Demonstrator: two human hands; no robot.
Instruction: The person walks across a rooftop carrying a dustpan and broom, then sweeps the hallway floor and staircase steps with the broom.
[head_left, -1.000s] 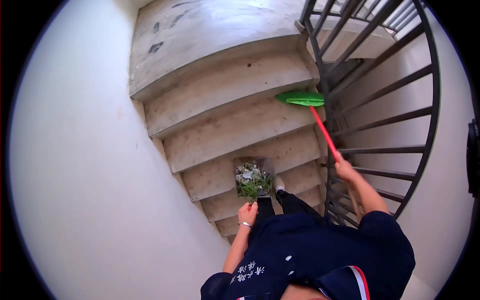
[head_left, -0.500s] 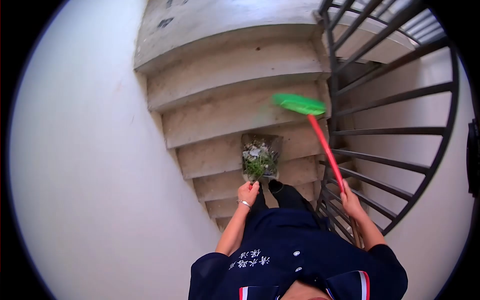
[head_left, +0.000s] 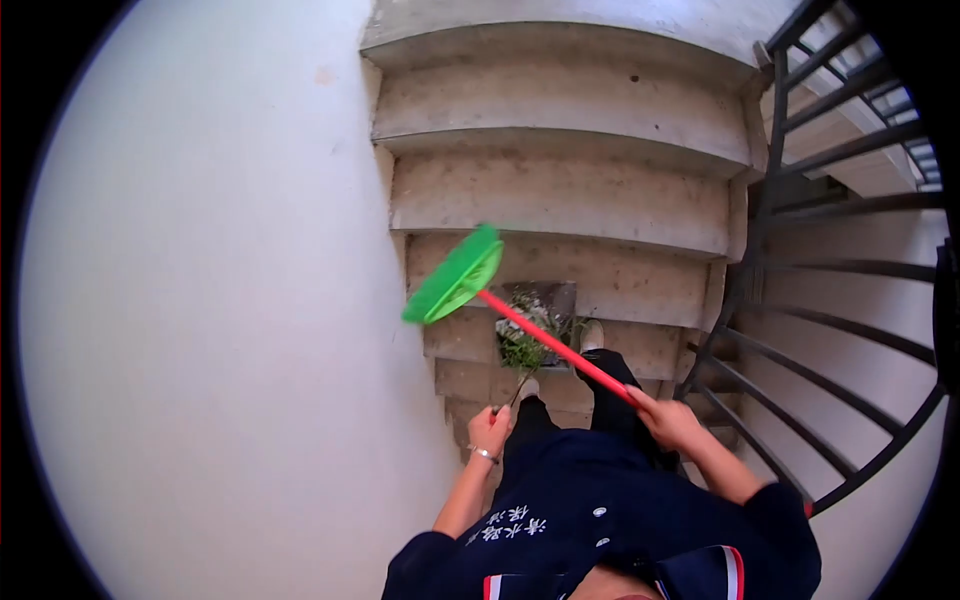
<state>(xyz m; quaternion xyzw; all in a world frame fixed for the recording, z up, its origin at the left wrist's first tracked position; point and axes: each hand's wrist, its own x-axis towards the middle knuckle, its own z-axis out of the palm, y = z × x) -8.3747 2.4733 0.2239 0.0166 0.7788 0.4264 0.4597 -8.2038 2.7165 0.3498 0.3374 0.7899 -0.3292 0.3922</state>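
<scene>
My right hand (head_left: 668,420) is closed round the red handle of a broom (head_left: 560,347). Its green head (head_left: 457,275) is raised at the left, beside the white wall and partly over the steps. Below the broom handle, a dustpan (head_left: 560,297) holds green weeds (head_left: 521,350) and pale scraps. My left hand (head_left: 489,430) is closed on the thin dark handle of the dustpan, near my left foot. The handle crosses in front of part of the dustpan.
Concrete steps (head_left: 560,190) fill the middle. A smooth white wall (head_left: 220,300) stands on the left and a dark metal railing (head_left: 850,208) on the right. My shoes (head_left: 592,334) are on the steps close to the dustpan.
The broom head has swung from the railing side across to the wall on the left, and my right hand has moved inward. The view has shifted, with the railing farther right.
</scene>
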